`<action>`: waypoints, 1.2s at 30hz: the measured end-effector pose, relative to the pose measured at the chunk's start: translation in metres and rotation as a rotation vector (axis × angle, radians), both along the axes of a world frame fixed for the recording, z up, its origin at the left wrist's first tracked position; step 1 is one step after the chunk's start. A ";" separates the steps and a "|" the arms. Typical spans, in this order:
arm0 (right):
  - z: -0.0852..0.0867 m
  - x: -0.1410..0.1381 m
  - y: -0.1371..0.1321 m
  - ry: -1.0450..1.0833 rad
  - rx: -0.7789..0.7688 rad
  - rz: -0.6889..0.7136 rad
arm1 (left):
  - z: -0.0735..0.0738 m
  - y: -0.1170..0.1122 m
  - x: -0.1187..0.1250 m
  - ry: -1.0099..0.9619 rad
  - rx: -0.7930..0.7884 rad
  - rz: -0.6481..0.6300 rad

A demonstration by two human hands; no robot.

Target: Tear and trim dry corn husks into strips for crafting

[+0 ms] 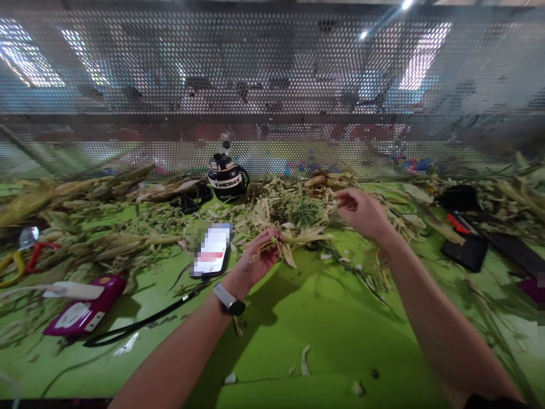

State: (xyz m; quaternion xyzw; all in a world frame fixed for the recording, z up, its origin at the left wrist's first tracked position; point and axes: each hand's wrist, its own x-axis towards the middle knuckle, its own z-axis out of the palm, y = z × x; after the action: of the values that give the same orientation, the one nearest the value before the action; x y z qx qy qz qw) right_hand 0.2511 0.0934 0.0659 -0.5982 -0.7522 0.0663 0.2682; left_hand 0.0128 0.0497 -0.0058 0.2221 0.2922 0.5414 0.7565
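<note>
My left hand point(260, 254), with a watch point(230, 299) on its wrist, is closed around some dry, pale leaves point(288, 253) that stick out past the fingers. Further forward and to the right, my right hand point(361, 211) reaches to the edge of a heap of dried plant pieces point(272, 199). Its fingers are curled together, and whatever is between them is too small to make out. Green needle-like sprigs point(304, 210) lie on the heap between the two hands. A phone point(213, 250) with a lit screen rests just left of my left hand.
A black jug marked ENERGY point(227, 177) stands before a perforated metal screen point(272, 68). On the green table point(327, 329) are a purple power bank point(85, 307), yellow-handled scissors point(15, 270), a black strap point(145, 321), dried stalks point(106, 244) and a dark flat case point(466, 250).
</note>
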 end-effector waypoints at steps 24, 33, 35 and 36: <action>-0.029 -0.061 -0.026 0.295 -0.381 0.593 | 0.017 -0.006 -0.006 0.436 0.051 -0.173; -0.030 -0.061 -0.026 0.325 -0.385 0.541 | 0.021 -0.005 -0.012 0.383 0.047 -0.225; -0.027 -0.060 -0.026 0.245 -0.307 0.569 | 0.019 -0.004 -0.014 0.316 0.029 -0.246; -0.025 -0.059 -0.026 0.206 -0.280 0.598 | 0.018 -0.003 -0.015 0.296 0.030 -0.257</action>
State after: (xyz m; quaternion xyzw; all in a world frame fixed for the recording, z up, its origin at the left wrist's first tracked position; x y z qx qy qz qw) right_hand 0.1917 0.0675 0.0405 -0.3726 -0.8468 0.3044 0.2267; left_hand -0.0019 0.0463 0.0120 0.3459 0.3613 0.4059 0.7649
